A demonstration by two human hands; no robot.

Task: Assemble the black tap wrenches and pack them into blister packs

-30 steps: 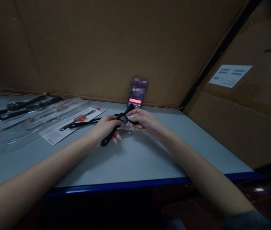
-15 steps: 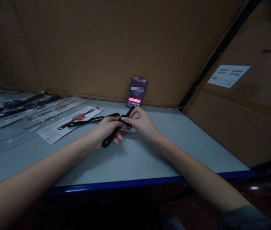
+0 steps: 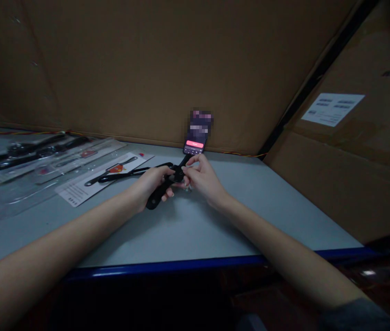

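Observation:
My left hand (image 3: 155, 180) is wrapped round a black long-handled tool (image 3: 156, 195), whose rounded handle end with a hole points down toward me. Its exact kind is unclear. At the tool's middle, a small black block with a round dot faces up between both hands. My right hand (image 3: 203, 178) is closed, thumb and fingertips pinching the tool by that block and its far bar. A second slim black tool (image 3: 126, 174) lies just left of my left hand, partly across a printed card (image 3: 77, 188) picturing a similar black tool.
A phone (image 3: 197, 133) with a lit screen leans on the cardboard wall (image 3: 129, 69) behind my hands. Clear plastic packs (image 3: 19, 197) and packed black tools (image 3: 25, 158) lie at left. A labelled cardboard box (image 3: 346, 165) stands at right; the table has a blue front edge (image 3: 167, 269).
The tool has turned slightly in my hands, so the block's dotted face now shows. My right fingers have shifted a little on it. The view has moved slightly.

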